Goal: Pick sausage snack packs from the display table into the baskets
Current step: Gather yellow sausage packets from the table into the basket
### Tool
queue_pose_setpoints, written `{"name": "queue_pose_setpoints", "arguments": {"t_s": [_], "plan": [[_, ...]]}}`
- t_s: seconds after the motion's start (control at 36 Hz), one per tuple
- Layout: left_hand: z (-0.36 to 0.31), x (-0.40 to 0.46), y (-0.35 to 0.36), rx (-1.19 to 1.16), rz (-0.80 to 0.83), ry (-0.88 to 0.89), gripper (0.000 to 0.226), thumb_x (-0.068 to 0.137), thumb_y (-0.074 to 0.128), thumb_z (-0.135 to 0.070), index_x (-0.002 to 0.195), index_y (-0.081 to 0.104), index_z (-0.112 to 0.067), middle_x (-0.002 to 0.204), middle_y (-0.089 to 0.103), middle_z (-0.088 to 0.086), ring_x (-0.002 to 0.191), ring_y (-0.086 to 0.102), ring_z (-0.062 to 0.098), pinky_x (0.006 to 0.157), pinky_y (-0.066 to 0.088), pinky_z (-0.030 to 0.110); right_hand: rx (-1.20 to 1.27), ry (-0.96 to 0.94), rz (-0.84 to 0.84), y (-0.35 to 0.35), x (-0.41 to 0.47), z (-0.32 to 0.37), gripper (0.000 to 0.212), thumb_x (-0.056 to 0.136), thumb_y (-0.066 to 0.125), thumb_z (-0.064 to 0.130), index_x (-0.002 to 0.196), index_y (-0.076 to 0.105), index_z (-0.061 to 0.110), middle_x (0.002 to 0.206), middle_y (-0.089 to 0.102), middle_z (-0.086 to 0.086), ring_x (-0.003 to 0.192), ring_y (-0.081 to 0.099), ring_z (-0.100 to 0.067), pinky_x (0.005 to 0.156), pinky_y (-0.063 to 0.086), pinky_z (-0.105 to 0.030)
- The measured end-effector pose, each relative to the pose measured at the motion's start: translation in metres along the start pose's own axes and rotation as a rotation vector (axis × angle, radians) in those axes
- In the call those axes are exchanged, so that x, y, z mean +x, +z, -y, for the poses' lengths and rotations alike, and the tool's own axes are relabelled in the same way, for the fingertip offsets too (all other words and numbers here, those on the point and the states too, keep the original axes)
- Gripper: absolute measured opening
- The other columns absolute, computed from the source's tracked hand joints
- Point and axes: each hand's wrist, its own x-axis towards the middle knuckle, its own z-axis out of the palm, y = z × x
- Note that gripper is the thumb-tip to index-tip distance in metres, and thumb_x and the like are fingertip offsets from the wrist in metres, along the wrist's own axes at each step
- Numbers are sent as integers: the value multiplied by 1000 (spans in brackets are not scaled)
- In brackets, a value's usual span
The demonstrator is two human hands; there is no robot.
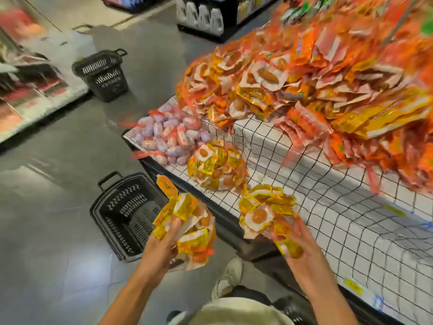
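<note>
1. Far basket [100, 75]: black plastic, slotted walls, hinged handle, standing on the glossy grey floor well to the left of the worktop [328, 207] and beyond its corner.
2. Near basket [127, 214]: the same black slotted plastic, rectangular, handle at its far end; it sits on the floor just beside the worktop's left edge, under the left hand.
3. Left hand [161, 249]: fingers curled round a net bag of yellow foil packs [187, 224]. The crinkled, glossy packs are held off the worktop, over the near basket's right rim.
4. Pale sausage pile [168, 139]: smooth, rounded lilac-and-pink pieces in red netting, on the worktop's far left corner.
5. Loose yellow bundle [218, 167]: a rounded mound of foil packs lying on the worktop's lower tier, between the pale pile and the right hand.
6. Right hand [302, 245]: fingers spread wide and bent round a second yellow bundle [264, 212], held at the worktop's front edge; whether it touches the cloth cannot be told.
7. Worktop: stepped, draped in white cloth with a black grid.
8. Orange heap [328, 78]: a blurred mass of shiny orange, yellow and white packets on the worktop's upper tier.
</note>
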Motion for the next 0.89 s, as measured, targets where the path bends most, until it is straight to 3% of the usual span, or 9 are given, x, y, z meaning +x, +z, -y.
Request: {"name": "queue_pose_setpoints", "arguments": {"t_s": [0.06, 0.11, 0.28, 0.36, 0.53, 0.61, 0.69, 0.78, 0.89], "plan": [[-16, 20, 12, -35, 15, 22, 39, 106, 49, -38, 144, 54, -30, 137, 65, 11, 117, 68, 36, 79, 62, 47, -29, -1, -41, -5, 24, 12, 61, 87, 58, -4, 137, 61, 29, 138, 65, -3, 120, 67, -24, 77, 61, -32], [-28, 31, 20, -42, 15, 43, 39, 107, 46, -36, 145, 52, -32, 141, 63, 8, 123, 65, 35, 83, 61, 49, -40, 6, -81, -10, 42, 17, 59, 84, 62, -2, 133, 64, 31, 136, 66, -3, 116, 69, -23, 75, 62, -32], [-50, 76, 41, -7, 10, 45, 42, 103, 51, -41, 145, 52, -37, 141, 63, -2, 124, 65, 19, 72, 63, 32, -43, 107, -115, -16, 106, 26, 64, 81, 61, -9, 136, 58, 23, 132, 69, -7, 113, 70, -28, 79, 63, -37], [-53, 92, 46, -11, -3, 20, 42, 103, 54, -37, 145, 52, -34, 141, 63, 0, 126, 64, 19, 73, 63, 36, -109, 152, -98, -11, 127, 19, 61, 86, 58, -11, 137, 59, 22, 134, 67, -7, 118, 68, -30, 82, 60, -41], [-64, 126, 46, 39, 58, -15, 43, 100, 58, -46, 141, 56, -33, 138, 65, 11, 116, 68, 37, 76, 62, 48, -63, 182, -14, 3, 157, 9, 67, 84, 59, -13, 137, 59, 27, 141, 62, -5, 123, 64, -33, 88, 58, -52], [-70, 145, 45, 78, 137, 5, 44, 105, 51, -42, 146, 51, -27, 141, 58, 22, 110, 71, 34, 77, 61, 42, -47, 187, -30, 10, 163, 2, 67, 78, 61, -14, 132, 62, 26, 140, 63, -7, 123, 64, -35, 90, 56, -57], [-76, 162, 43, 89, 195, 26, 45, 109, 44, -37, 151, 46, -21, 149, 54, 14, 131, 58, 35, 90, 59, 42, -48, 165, 37, 19, 164, 2, 58, 78, 62, -14, 125, 69, 19, 136, 65, -11, 119, 65, -39, 87, 57, -56], [-82, 175, 40, 69, 215, 7, 47, 108, 47, -41, 151, 45, -24, 151, 53, 9, 137, 53, 33, 94, 57, 44, -70, 163, 113, 23, 166, 3, 59, 83, 62, -15, 134, 62, 14, 135, 64, -15, 118, 64, -45, 88, 57, -54], [-89, 188, 41, 33, 249, -28, 42, 109, 43, -37, 150, 47, -27, 149, 55, 8, 132, 58, 32, 90, 58, 47, -188, 133, -31, 22, 172, 1, 62, 84, 62, -12, 139, 59, 17, 122, 72, -10, 110, 70, -35, 80, 60, -48]]}}
